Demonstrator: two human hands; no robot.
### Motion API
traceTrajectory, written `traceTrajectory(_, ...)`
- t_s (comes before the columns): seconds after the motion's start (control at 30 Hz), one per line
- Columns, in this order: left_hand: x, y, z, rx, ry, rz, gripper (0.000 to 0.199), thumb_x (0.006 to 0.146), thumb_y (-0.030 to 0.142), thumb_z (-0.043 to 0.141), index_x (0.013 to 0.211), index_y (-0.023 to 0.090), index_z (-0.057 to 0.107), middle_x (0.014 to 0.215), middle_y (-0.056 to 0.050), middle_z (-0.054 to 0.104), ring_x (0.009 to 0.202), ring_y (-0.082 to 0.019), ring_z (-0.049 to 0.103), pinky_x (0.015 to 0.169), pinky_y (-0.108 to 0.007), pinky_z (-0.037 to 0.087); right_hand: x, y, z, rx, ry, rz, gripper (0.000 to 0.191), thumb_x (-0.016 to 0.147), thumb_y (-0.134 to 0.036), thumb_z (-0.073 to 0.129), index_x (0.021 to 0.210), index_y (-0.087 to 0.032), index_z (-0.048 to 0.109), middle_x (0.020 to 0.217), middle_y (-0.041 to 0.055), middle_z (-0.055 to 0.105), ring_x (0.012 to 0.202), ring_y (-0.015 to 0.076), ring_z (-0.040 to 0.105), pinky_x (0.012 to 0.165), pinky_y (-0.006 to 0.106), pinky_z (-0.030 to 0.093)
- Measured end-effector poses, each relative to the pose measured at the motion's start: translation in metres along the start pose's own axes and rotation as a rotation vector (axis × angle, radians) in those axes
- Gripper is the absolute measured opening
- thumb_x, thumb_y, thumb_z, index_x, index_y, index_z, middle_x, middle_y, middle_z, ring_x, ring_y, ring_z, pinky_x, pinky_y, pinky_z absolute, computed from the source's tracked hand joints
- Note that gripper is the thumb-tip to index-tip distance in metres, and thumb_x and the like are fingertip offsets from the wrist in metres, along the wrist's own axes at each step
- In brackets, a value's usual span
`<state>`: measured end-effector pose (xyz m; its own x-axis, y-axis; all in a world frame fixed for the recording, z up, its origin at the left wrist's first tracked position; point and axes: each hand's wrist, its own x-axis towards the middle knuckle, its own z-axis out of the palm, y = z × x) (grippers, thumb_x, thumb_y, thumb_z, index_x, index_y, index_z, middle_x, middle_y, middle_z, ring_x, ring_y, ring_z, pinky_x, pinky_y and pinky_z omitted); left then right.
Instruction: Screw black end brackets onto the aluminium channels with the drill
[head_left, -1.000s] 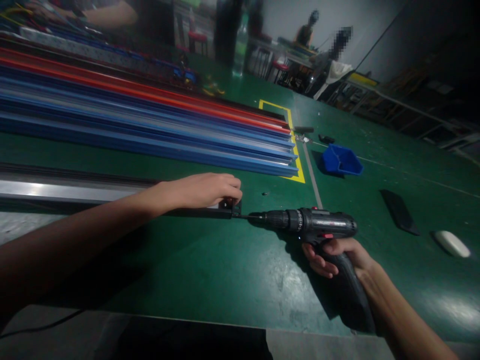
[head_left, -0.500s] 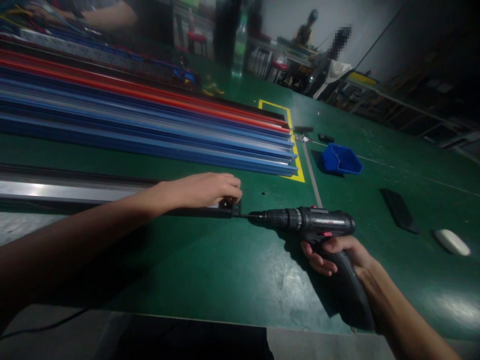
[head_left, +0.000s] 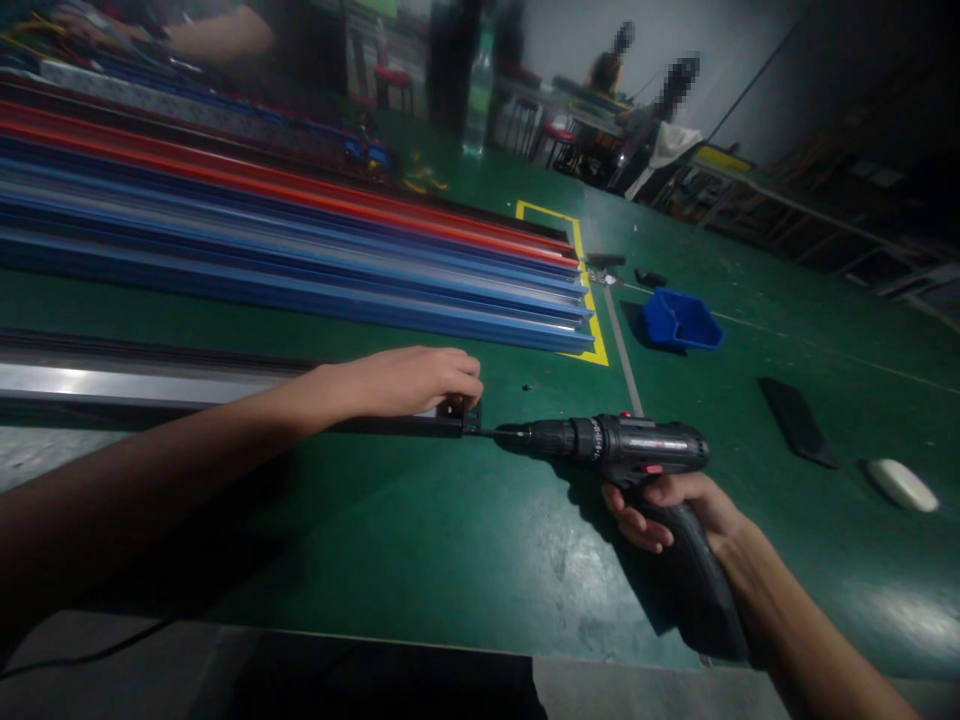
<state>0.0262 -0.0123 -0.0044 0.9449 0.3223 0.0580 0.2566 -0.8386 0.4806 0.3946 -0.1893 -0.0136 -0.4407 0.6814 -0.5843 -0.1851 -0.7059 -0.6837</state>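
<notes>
My right hand (head_left: 675,510) is wrapped round the handle of a black cordless drill (head_left: 645,443), which points left. Its thin bit reaches the end of a long black and silver metal profile (head_left: 135,383) lying along the table. At that end sits a small black end piece (head_left: 452,409). My left hand (head_left: 424,380) is closed over it with fingers bent down, gripping the end piece against the profile. The fingertips of that hand are partly hidden. A tiny dark screw-like piece (head_left: 528,387) lies on the green tabletop just beyond the bit.
Blue profiles (head_left: 375,285) and red profiles (head_left: 360,200) lie beyond, ending by yellow tape (head_left: 596,335). To the right are a blue bin (head_left: 681,320), a flat black object (head_left: 796,422) and a white rounded object (head_left: 902,485). A bottle (head_left: 478,95) stands farther back; another person's arm (head_left: 225,32) shows upper left.
</notes>
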Motion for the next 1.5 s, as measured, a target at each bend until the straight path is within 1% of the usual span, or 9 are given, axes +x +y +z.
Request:
traceTrajectory(0.17,0.0004,0.0013,-0.0001,0.013,-0.001,-0.002,0.023,0.095,0.010,0.050,0.095,0.023,0.070,0.102,-0.004,0.065,0.095,-0.018,0.061,0.079,-0.029,0.045,-0.0001,0.0021,-0.0014,0.011,-0.033,-0.021,0.025,0.073,-0.036,0.077,0.090,-0.017,0.075,0.068,0.0047,0.063,0.045,0.0096,0.039,0.044,0.028,0.040)
traceTrajectory(0.4,0.0004,0.0016,-0.0007,0.011,-0.005,-0.006,0.020,0.095,0.012,0.052,0.094,0.023,0.069,0.103,-0.004,0.066,0.095,-0.019,0.062,0.080,-0.029,0.045,0.0003,0.0004,0.0015,0.014,-0.035,-0.025,0.022,0.072,-0.036,0.079,0.087,-0.020,0.076,0.067,0.0043,0.064,0.044,0.0104,0.038,0.043,0.028,0.039)
traceTrajectory(0.6,0.0002,0.0016,-0.0011,0.017,-0.010,-0.008,0.023,0.096,0.011,0.049,0.095,0.023,0.069,0.104,-0.004,0.065,0.096,-0.019,0.061,0.082,-0.028,0.045,0.0000,-0.0006,0.0019,0.008,-0.018,0.004,0.028,0.070,-0.037,0.080,0.086,-0.015,0.076,0.065,0.0040,0.062,0.044,0.0089,0.041,0.044,0.026,0.040)
traceTrajectory(0.73,0.0000,0.0007,-0.0009,0.009,-0.015,-0.014,0.025,0.097,0.010,0.047,0.095,0.023,0.069,0.104,-0.004,0.065,0.096,-0.018,0.061,0.081,-0.029,0.045,-0.0005,-0.0001,0.0025,0.000,0.001,0.000,0.026,0.070,-0.038,0.080,0.084,-0.017,0.074,0.064,0.0035,0.061,0.044,0.0091,0.039,0.044,0.027,0.041)
traceTrajectory(0.83,0.0000,-0.0001,-0.0004,0.004,-0.016,-0.010,0.023,0.097,0.012,0.049,0.095,0.023,0.069,0.105,-0.004,0.065,0.096,-0.019,0.061,0.082,-0.029,0.045,-0.0006,0.0002,0.0028,0.002,0.000,-0.007,0.023,0.071,-0.037,0.080,0.083,-0.018,0.074,0.065,0.0038,0.062,0.043,0.0094,0.038,0.044,0.028,0.040)
traceTrajectory(1.07,0.0005,0.0006,-0.0003,0.016,-0.018,-0.012,0.022,0.095,0.010,0.050,0.095,0.023,0.068,0.104,-0.004,0.064,0.096,-0.018,0.061,0.080,-0.029,0.044,0.0020,0.0040,-0.0044,0.025,-0.054,-0.013,0.029,0.070,-0.035,0.078,0.087,-0.012,0.074,0.065,0.0043,0.064,0.044,0.0083,0.042,0.045,0.024,0.042)
traceTrajectory(1.23,-0.0001,-0.0002,0.0000,0.015,-0.026,-0.027,0.020,0.097,0.013,0.051,0.096,0.024,0.067,0.105,-0.003,0.064,0.095,-0.018,0.060,0.080,-0.029,0.044,0.0008,0.0039,-0.0035,0.029,-0.050,-0.023,0.026,0.073,-0.034,0.076,0.088,-0.014,0.073,0.067,0.0038,0.063,0.045,0.0082,0.040,0.046,0.024,0.044)
traceTrajectory(1.37,-0.0005,-0.0007,0.0003,0.011,-0.025,-0.024,0.019,0.097,0.014,0.052,0.096,0.024,0.068,0.105,-0.003,0.064,0.096,-0.018,0.060,0.080,-0.029,0.044,0.0001,0.0021,-0.0017,0.024,-0.029,-0.009,0.027,0.072,-0.034,0.075,0.090,-0.014,0.074,0.069,0.0049,0.064,0.045,0.0094,0.041,0.046,0.025,0.044)
traceTrajectory(1.5,-0.0003,-0.0013,0.0010,0.010,-0.020,-0.022,0.021,0.097,0.012,0.049,0.095,0.023,0.067,0.105,-0.003,0.064,0.097,-0.018,0.061,0.081,-0.029,0.043,0.0013,0.0021,-0.0030,0.027,-0.040,-0.012,0.030,0.071,-0.033,0.074,0.093,-0.013,0.076,0.070,0.0055,0.066,0.045,0.0091,0.043,0.047,0.025,0.044)
